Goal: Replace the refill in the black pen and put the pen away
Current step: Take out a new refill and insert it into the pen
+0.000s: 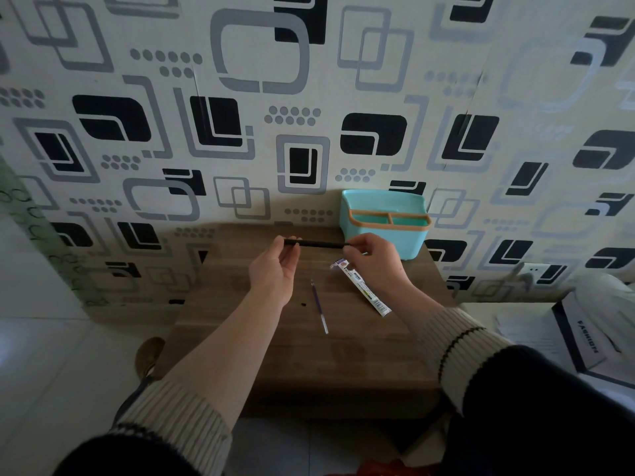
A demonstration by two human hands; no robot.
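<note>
— Fingers (292,247) of the left hand (275,269): how are they set?

— Curled in narrow, thumb and fingertips pinched on the left end of the black pen (314,243). The palm faces up and toward the right, raised above the counter (240,338).

— And the pen itself?

— It lies level in the air, running left to right between the two hands, over the far part of the counter and just in front of the teal organizer (381,204).

— Anything under it?

— A small black bit (303,304) sits on the wood near the left wrist; too small to tell what it is. Just right of it lies a loose refill (319,307), thin and purplish, pointing away from the person, touching neither hand. Further right, a refill packet (364,290) lies slantwise, its upper end close under the right hand.

— The right hand (374,255), then?

— Its fingers are closed tight on the pen's right end, thumb against forefinger, the others folded below. Whether the tip is screwed on or loose I cannot tell; the fingers cover it.

— And the organizer?

— It stands at the counter's far right corner against the patterned wall, an orange-rimmed divider across its top. It is apart from the hand, just behind it.
</note>
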